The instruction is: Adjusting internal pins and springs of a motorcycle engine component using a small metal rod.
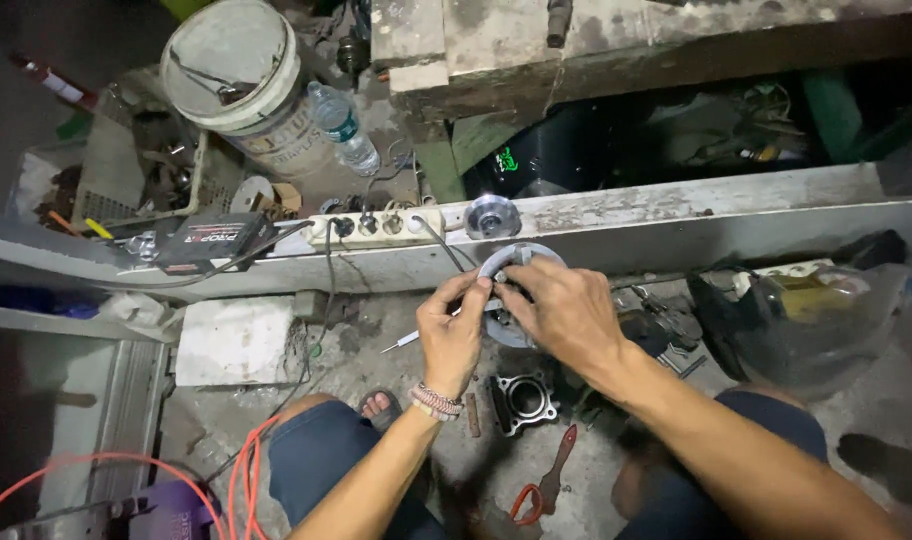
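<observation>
Item, lower centre: engine cylinder block [523, 402] and red-handled pliers [546, 490] on the concrete floor, bare floor open at left. Centre: left hand [454, 335] and right hand [566, 312], fingers closed around a round grey metal part [514, 262], held between both sets of fingertips. Beyond, touching distance: grey metal beam [676, 225] carrying a power strip [376, 227] and shiny disc [492, 216]; white bucket [238, 80] upper left.

Room around the grey metal beam [676, 225]

Passage ahead is blocked by the beam; below, bare concrete floor [376, 365] is left open beside the dark metal cylinder block [523, 402].
</observation>
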